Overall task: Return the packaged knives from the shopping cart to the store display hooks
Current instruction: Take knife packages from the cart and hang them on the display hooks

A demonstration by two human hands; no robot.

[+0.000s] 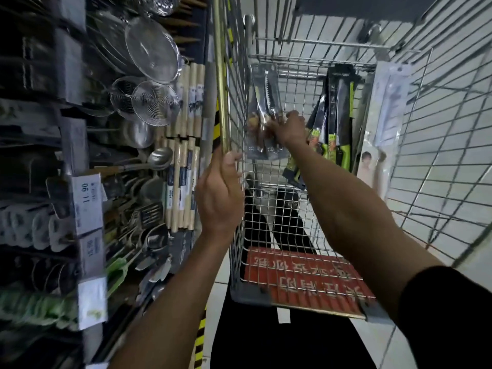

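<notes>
You are at the picking-up step. The big wire shopping cart [237,75] fills the middle, and the knives are inside it, not on the hooks yet.

On your left is the tall store display [66,129], packed with metal strainers [151,49], wooden rolling pins [186,129] and ladles. I cannot make out a free hook there; that side is blurry.

Your left hand [219,193] is wrapped round the gold top rail of the cart, holding it steady. Your right hand [288,127] reaches deep into the cart, with its fingers closed on what look like 2 dark knife packs [259,102] leaning on the left wall.

More knife packs with green handles [338,107] lean at the far end, just beside your right hand. A pale long pack [388,102] rests against the right wall.

Next, I think you must lift the dark packs straight up, clear of the rail, then swing them left to the display. The rail and your own left arm are in the way, and the crowded shelf may hide the hook.
</notes>
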